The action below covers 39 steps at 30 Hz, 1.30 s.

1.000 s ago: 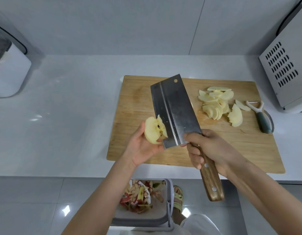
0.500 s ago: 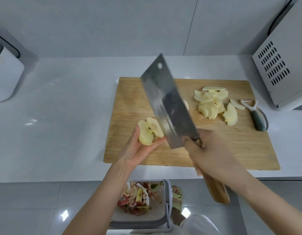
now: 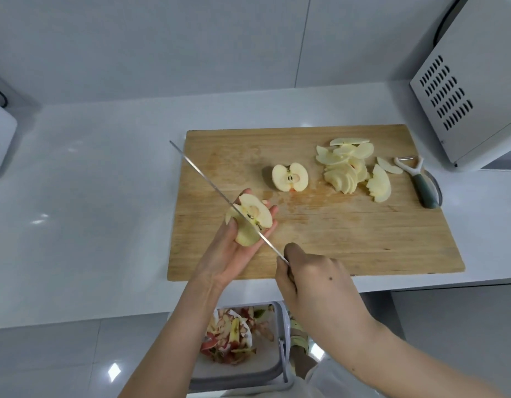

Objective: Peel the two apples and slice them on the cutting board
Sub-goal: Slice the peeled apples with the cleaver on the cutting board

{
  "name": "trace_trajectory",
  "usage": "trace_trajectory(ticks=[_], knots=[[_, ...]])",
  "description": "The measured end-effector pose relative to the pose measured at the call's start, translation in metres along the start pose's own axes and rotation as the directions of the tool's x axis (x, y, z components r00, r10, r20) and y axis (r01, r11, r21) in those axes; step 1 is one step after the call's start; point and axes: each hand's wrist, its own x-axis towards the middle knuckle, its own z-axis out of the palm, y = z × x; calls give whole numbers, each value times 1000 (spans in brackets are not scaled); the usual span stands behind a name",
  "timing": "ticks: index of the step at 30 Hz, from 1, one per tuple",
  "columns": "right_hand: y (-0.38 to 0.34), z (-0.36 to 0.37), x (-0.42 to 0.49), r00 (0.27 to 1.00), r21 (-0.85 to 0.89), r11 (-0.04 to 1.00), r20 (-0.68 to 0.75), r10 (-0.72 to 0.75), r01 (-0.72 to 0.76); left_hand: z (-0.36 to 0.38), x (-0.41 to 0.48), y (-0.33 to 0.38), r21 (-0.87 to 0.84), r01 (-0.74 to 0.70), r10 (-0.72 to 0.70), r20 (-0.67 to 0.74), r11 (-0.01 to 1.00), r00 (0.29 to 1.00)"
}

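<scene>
A: Status on the apples?
B: I'm cupping one peeled half (image 3: 252, 222) in my left hand (image 3: 234, 254), thumb and fingers curling round it, core side up. It's hovering over the 9 o'clock edge of the cutting board (image 3: 349, 242).
A: Why off the board?
B: Coring, I'm guessing. My right hand (image 3: 314, 280) is gripping the cleaver (image 3: 208, 180), fist closed, blade edge-on and lying across the core. Palming the fruit is letting me tilt it to the blade.
A: Other half?
B: The loose half (image 3: 290, 177) is lying cut face up near board centre, waiting its turn. The slices (image 3: 346, 170) are piling up at 1 o'clock, keeping the middle free. The peeler (image 3: 418, 182) is resting at 3 o'clock, clear of the blade.
A: Risk?
B: The edge is sitting right over my palm, so light, short cuts are looking wise. The bin (image 3: 274, 366) is sitting below at 6 o'clock for scraps.
</scene>
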Motion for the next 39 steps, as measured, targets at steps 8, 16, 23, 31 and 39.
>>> trace_trajectory(ticks=[8, 16, 23, 31, 39], knots=[[-8, 9, -1, 1000, -181, 984, 25, 2, 3, 4, 1, 1, -37, 25, -24, 26, 999, 999], [-6, 15, 5, 999, -166, 986, -16, 32, -34, 14, 2, -8, -53, -22, 22, -3, 998, 1000], [-5, 16, 9, 996, -64, 994, -30, 82, -84, -5, 4, -2, 91, -50, 36, 146, 995, 989], [-4, 21, 12, 991, -96, 987, -53, 125, -130, -1, 6, -13, 190, -76, 109, -172, 979, 979], [-3, 24, 10, 987, -93, 983, -37, 154, -156, 2, 6, -12, 92, -26, 29, -40, 995, 999]])
